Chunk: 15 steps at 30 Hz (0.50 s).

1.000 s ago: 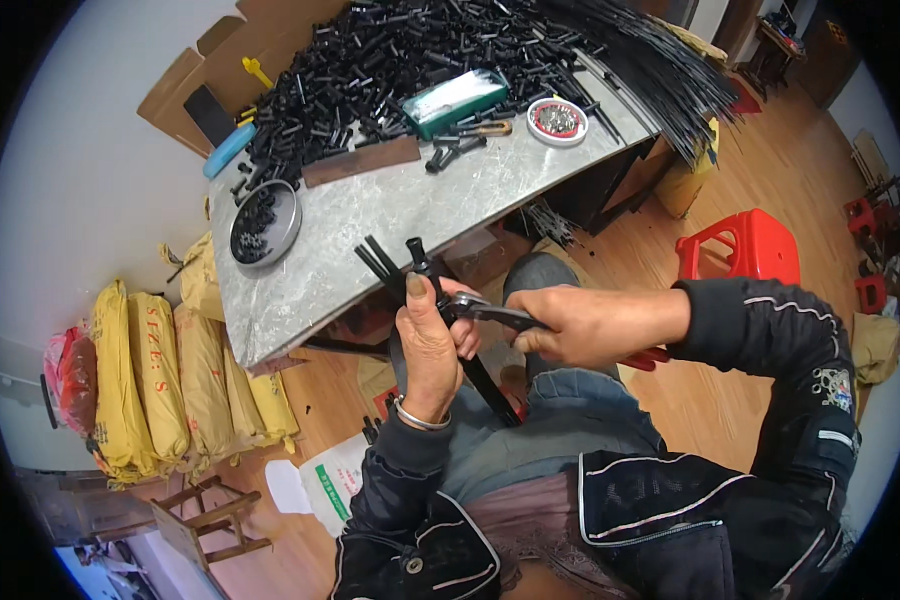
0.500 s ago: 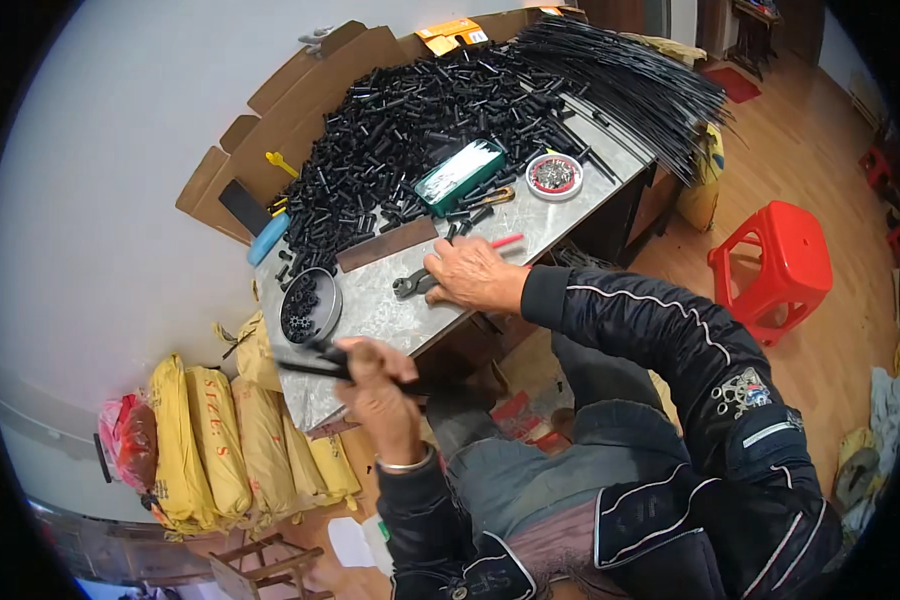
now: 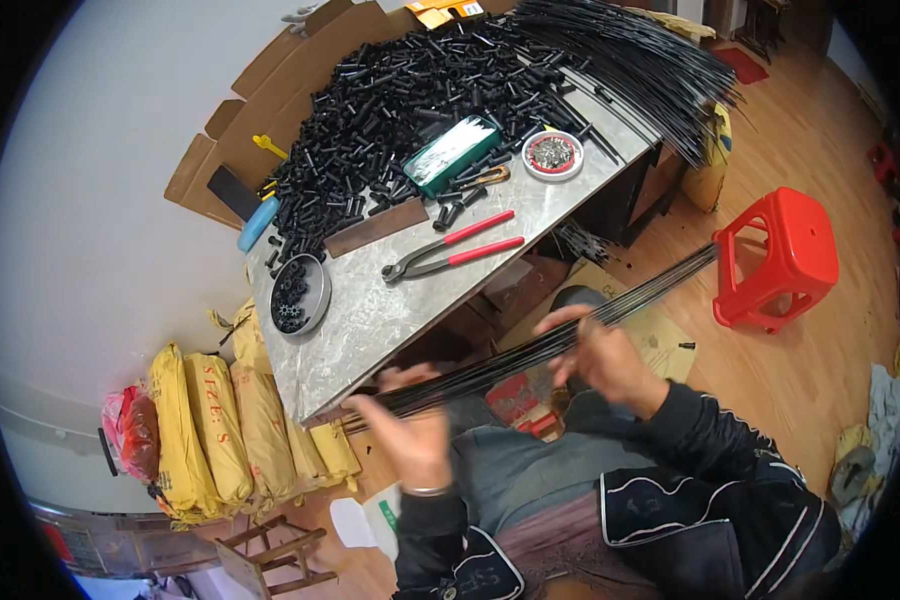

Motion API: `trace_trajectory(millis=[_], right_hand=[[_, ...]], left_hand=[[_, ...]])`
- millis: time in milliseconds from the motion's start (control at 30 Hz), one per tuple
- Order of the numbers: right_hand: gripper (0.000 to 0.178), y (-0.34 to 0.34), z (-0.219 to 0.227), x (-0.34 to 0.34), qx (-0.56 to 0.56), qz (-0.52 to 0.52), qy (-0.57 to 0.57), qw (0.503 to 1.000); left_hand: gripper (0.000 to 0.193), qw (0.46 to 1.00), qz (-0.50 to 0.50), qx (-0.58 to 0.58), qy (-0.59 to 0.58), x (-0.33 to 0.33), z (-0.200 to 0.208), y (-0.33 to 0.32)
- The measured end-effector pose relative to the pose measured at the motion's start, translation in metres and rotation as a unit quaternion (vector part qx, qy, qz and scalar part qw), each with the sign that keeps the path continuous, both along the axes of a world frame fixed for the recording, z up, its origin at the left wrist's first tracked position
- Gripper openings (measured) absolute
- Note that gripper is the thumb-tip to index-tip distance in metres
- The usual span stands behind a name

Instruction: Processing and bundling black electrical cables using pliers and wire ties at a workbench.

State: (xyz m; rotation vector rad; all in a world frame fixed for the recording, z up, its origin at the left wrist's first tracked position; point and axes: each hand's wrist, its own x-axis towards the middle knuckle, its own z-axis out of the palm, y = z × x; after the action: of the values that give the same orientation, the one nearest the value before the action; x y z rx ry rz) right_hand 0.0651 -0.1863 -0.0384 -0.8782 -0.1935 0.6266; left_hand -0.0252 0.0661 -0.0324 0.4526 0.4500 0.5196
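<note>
A bundle of thin black rods (image 3: 510,366) lies slantwise over my lap, in front of the table's near edge. My left hand (image 3: 415,430) holds it near its left end, with the thumb on the near side and the fingers behind. Further right along the bundle, my right hand (image 3: 610,362) grips it, slightly blurred. End-cutting pincers with red handles (image 3: 460,246) lie on the grey table (image 3: 370,320), touched by neither hand. A round dish (image 3: 316,310) of small black parts sits at the table's left corner.
A big heap of short black tubular pieces (image 3: 390,120) covers the table's back, beside a sheaf of long black rods (image 3: 640,70). A green box (image 3: 454,156) and a white bowl of small metal bits (image 3: 553,155) stand nearby. A red stool (image 3: 795,245) stands right; yellow sacks (image 3: 215,430) lean left.
My right hand has let go of the pincers, leaving them on the table, and moved down to the rods. The bundle now stretches between both hands across my lap.
</note>
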Motion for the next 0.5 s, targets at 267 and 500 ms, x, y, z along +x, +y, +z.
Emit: trace_trajectory(millis=[267, 500], right_hand=[[0.012, 0.009, -0.016, 0.033, -0.313, -0.221, -0.366, 0.848], [0.023, 0.069, -0.063, -0.002, -0.437, -0.1, -0.489, 0.748]], left_hand=[[0.07, 0.796, -0.221, 0.563, 0.026, 0.019, 0.009, -0.106], [0.019, 0.781, -0.02, 0.623, 0.038, 0.034, 0.053, -0.094]])
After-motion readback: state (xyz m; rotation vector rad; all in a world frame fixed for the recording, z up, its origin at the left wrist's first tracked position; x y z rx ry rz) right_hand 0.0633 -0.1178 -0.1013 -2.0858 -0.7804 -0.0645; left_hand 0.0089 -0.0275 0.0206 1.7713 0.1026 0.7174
